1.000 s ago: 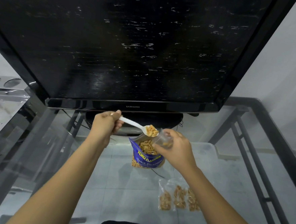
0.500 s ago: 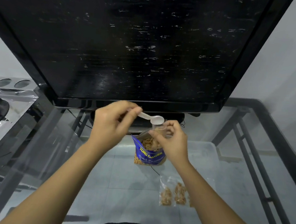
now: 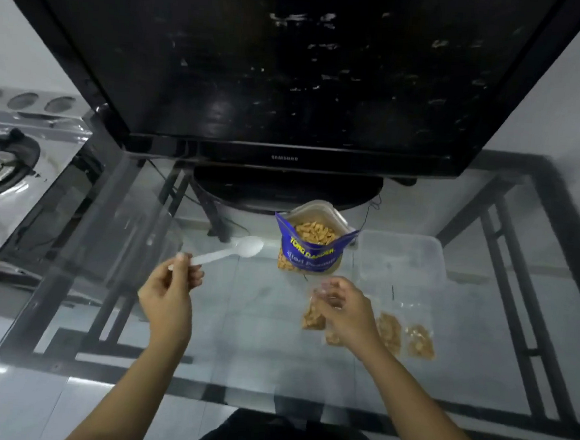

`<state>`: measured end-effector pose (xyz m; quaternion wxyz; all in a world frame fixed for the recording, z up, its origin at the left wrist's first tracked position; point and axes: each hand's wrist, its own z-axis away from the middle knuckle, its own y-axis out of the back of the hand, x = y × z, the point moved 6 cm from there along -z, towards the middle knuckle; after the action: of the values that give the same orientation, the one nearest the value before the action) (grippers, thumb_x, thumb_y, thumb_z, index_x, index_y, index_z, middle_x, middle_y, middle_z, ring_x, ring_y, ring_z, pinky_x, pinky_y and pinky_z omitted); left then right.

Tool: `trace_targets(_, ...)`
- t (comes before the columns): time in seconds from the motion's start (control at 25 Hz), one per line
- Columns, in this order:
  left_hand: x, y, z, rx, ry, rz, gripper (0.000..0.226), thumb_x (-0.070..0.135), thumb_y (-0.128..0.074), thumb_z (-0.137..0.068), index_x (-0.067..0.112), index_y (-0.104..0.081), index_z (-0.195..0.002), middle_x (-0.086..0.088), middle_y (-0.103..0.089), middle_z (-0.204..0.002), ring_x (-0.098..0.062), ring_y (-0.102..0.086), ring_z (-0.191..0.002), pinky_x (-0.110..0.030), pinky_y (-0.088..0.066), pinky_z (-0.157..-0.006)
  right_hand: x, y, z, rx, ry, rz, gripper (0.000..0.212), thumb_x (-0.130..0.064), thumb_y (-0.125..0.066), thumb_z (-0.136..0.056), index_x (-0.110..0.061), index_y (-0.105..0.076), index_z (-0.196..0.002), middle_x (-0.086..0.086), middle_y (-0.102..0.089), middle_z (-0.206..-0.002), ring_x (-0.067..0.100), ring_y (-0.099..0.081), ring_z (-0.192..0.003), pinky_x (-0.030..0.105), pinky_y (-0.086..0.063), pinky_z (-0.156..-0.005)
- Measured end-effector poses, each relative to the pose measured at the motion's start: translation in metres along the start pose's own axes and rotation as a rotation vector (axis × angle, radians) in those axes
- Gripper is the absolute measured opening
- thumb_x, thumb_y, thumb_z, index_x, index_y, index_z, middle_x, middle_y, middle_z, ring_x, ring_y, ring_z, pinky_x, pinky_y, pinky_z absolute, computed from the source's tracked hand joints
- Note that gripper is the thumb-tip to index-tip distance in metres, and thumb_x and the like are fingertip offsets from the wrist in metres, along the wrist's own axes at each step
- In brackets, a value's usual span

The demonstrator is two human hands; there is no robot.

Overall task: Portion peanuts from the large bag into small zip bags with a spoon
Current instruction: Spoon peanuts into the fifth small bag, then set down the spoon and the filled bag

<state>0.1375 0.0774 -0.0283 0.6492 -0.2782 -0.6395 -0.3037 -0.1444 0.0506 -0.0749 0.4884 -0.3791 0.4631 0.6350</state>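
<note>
A blue large peanut bag [image 3: 310, 252] stands open on the glass table, peanuts showing in its mouth. My left hand [image 3: 168, 293] pinches the handle of a white plastic spoon [image 3: 231, 251], whose bowl is empty and points toward the bag. My right hand [image 3: 344, 309] pinches a small clear zip bag [image 3: 314, 316] with peanuts in it, low over the table in front of the large bag. Filled small zip bags [image 3: 407, 334] lie flat to the right of that hand.
A large black television [image 3: 285, 65] on its stand fills the back of the glass table [image 3: 246, 337]. A clear plastic container [image 3: 399, 258] sits right of the peanut bag. A metal stove top [image 3: 7, 162] lies at the far left.
Both hands came down and apart from above the large bag. The spoon, emptied, moved left; the small bag in my right hand dropped toward the table.
</note>
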Motion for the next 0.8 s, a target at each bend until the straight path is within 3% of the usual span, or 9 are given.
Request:
trace_targets(0.08, -0.020, -0.001, 0.013, -0.086, -0.087, -0.185, 0.018, 0.017, -0.059, -0.090, 0.006, -0.069, -0.100, -0.007, -0.069, -0.079, -0.003, -0.064, -0.066, -0.012, -0.053, -0.070, 0.029, -0.006, -0.001, 0.026, -0.086, 0.097, 0.021, -0.020, -0.073, -0.078, -0.022, -0.057, -0.093, -0.008, -0.064, -0.081, 0.009, -0.064, -0.072, 0.009, -0.046, -0.058)
trace_targets(0.16, -0.036, -0.013, 0.019, -0.230, -0.301, -0.484, 0.019, 0.010, -0.064, -0.086, 0.005, -0.070, -0.103, -0.011, -0.073, -0.088, -0.007, -0.067, -0.076, -0.004, -0.046, -0.078, 0.046, -0.012, -0.008, 0.038, -0.123, 0.235, 0.025, -0.026, -0.071, -0.080, -0.020, -0.056, -0.099, -0.005, -0.063, -0.082, 0.012, -0.063, -0.073, 0.012, -0.045, -0.058)
trace_targets(0.24, -0.057, -0.029, 0.025, -0.379, -0.527, -0.721, 0.019, 0.009, -0.066, -0.082, 0.003, -0.072, -0.099, -0.013, -0.073, -0.092, -0.016, -0.067, -0.080, -0.009, -0.044, -0.078, 0.055, -0.018, -0.015, 0.043, -0.137, 0.351, 0.034, -0.028, -0.069, -0.081, -0.017, -0.056, -0.110, 0.001, -0.065, -0.088, 0.018, -0.065, -0.080, 0.023, -0.050, -0.066)
trace_targets(0.32, -0.075, -0.039, 0.026, -0.485, -0.572, -0.834, 0.023, 0.016, -0.061, -0.084, 0.002, -0.071, -0.099, -0.015, -0.072, -0.092, -0.026, -0.069, -0.077, -0.022, -0.052, -0.072, 0.057, -0.022, -0.018, 0.043, -0.114, 0.451, 0.045, -0.028, -0.068, -0.082, -0.016, -0.049, -0.121, 0.006, -0.064, -0.098, 0.026, -0.065, -0.089, 0.032, -0.051, -0.075)
trace_targets(0.44, -0.092, -0.045, 0.033, -0.583, -0.678, -0.953, 0.029, 0.018, -0.057, -0.082, -0.001, -0.071, -0.099, -0.018, -0.072, -0.094, -0.031, -0.070, -0.074, -0.031, -0.057, -0.062, 0.049, -0.027, -0.015, 0.013, 0.050, 0.665, 0.057, -0.027, -0.063, -0.085, -0.013, -0.036, -0.133, 0.012, -0.056, -0.120, 0.031, -0.057, -0.103, 0.039, -0.048, -0.082)
trace_targets(0.52, -0.101, -0.045, 0.038, -0.644, -0.775, -0.986, 0.028, 0.012, -0.061, -0.078, -0.003, -0.069, -0.100, -0.019, -0.071, -0.095, -0.031, -0.069, -0.074, -0.031, -0.057, -0.065, 0.044, -0.027, -0.009, 0.012, 0.181, 0.784, 0.047, -0.026, -0.057, -0.089, -0.009, -0.041, -0.130, 0.012, -0.051, -0.127, 0.030, -0.051, -0.113, 0.038, -0.045, -0.089)
trace_targets(0.64, -0.108, -0.044, 0.038, -0.664, -0.818, -1.022, 0.031, 0.007, -0.065, -0.075, -0.005, -0.067, -0.103, -0.020, -0.070, -0.094, -0.032, -0.068, -0.073, -0.034, -0.057, -0.064, 0.041, -0.029, 0.004, 0.008, 0.418, 0.873, 0.028, -0.010, -0.059, -0.088, -0.005, -0.056, -0.115, 0.012, -0.055, -0.125, 0.029, -0.053, -0.115, 0.038, -0.048, -0.094)
trace_targets(0.72, -0.110, -0.045, 0.037, -0.656, -0.811, -1.029, 0.033, 0.001, -0.075, -0.070, -0.007, -0.067, -0.101, -0.019, -0.069, -0.088, -0.033, -0.066, -0.069, -0.033, -0.057, -0.059, 0.051, -0.034, 0.008, -0.031, 0.549, 0.994, 0.037, -0.001, -0.071, -0.074, -0.005, -0.061, -0.110, 0.012, -0.062, -0.118, 0.029, -0.060, -0.111, 0.040, -0.050, -0.094)
trace_targets(0.8, -0.112, -0.048, 0.037, -0.656, -0.807, -1.032, 0.032, 0.000, -0.077, -0.068, -0.007, -0.068, -0.098, -0.017, -0.066, -0.080, -0.032, -0.063, -0.065, -0.030, -0.055, -0.056, 0.065, -0.040, 0.008, -0.106, 0.548, 1.074, 0.051, -0.003, -0.079, -0.064, -0.005, -0.062, -0.112, 0.011, -0.065, -0.116, 0.028, -0.063, -0.108, 0.041, -0.051, -0.090)
